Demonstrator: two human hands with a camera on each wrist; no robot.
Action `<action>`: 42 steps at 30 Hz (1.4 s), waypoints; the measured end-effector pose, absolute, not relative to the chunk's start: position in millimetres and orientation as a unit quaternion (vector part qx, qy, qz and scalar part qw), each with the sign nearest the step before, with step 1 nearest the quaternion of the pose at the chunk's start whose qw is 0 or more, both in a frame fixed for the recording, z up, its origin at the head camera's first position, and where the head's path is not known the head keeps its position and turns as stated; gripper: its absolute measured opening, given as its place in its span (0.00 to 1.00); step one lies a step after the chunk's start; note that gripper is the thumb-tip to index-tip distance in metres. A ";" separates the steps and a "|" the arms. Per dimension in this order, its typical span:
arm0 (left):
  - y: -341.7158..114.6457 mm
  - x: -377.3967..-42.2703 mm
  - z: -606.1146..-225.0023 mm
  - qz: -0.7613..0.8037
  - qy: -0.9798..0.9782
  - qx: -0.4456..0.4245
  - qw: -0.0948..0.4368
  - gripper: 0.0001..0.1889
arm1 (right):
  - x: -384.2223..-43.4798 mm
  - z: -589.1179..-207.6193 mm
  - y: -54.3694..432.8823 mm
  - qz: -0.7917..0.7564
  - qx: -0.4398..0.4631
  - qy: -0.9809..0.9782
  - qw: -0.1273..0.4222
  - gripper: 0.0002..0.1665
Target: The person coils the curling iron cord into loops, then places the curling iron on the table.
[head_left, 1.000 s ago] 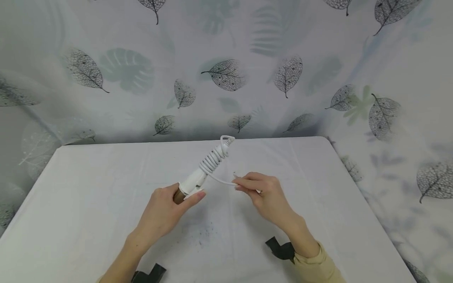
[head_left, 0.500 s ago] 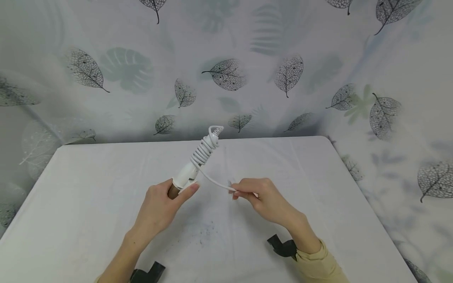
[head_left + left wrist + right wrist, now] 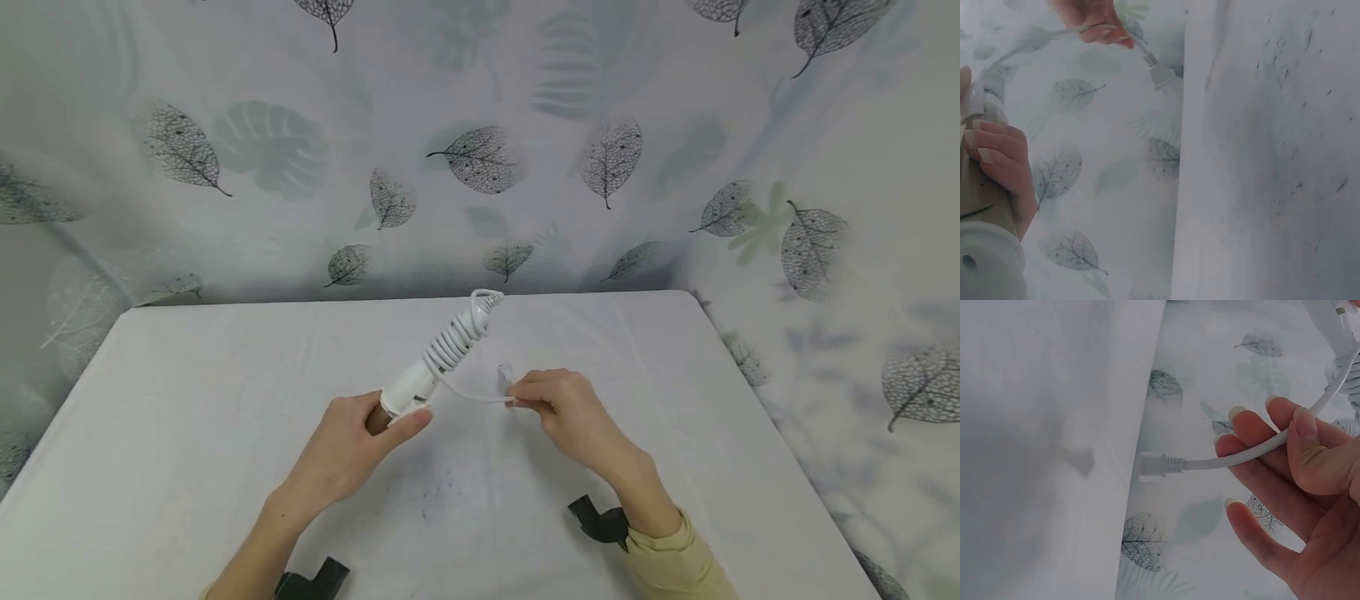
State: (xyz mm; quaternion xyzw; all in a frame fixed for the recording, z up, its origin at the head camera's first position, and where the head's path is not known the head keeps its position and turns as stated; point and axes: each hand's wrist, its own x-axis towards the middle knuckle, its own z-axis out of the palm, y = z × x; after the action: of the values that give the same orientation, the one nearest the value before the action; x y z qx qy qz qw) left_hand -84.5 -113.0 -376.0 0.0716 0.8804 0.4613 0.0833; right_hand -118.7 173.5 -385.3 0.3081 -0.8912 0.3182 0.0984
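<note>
My left hand [image 3: 341, 446] grips the brown barrel [image 3: 985, 203] of a curling iron [image 3: 408, 387], which is held tilted above the table with its white handle pointing away to the upper right. Several turns of white cord [image 3: 453, 343] are wound around that handle. From the coil a loose length runs over to my right hand [image 3: 573, 417], where thumb and index finger pinch it. In the right wrist view a short piece of cord ends in a white plug [image 3: 1152, 466], hanging free past the fingers. The plug [image 3: 1161, 75] shows its prongs in the left wrist view.
A white-covered table [image 3: 202, 400] lies beneath both hands, with small dark specks [image 3: 438, 496] near its middle. Leaf-patterned cloth [image 3: 480, 158] hangs behind the table and at its sides. Black straps are at both wrists.
The curling iron swung slightly left and up, then came back right and down. My right hand shifted slightly right, and the plug now shows beyond its fingers in the head view.
</note>
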 end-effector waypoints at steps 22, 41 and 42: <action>-116.4 -79.0 -381.8 0.439 0.816 0.320 0.198 0.12 | -122.1 -394.8 177.8 0.268 0.391 -0.873 0.113 0.09; -110.1 -75.2 -389.2 0.321 0.874 0.275 0.239 0.26 | -127.4 -391.8 182.5 0.206 0.416 -0.856 0.228 0.08; -109.3 -74.9 -389.6 0.316 0.877 0.273 0.238 0.26 | -127.5 -391.2 181.8 0.205 0.422 -0.851 0.236 0.07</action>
State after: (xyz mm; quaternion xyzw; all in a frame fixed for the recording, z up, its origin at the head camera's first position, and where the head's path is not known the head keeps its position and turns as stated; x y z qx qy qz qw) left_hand -74.9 -109.3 -389.6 0.2730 0.8771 0.3156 0.2378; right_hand -127.5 181.8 -391.2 0.4223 -0.8510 0.2047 0.2356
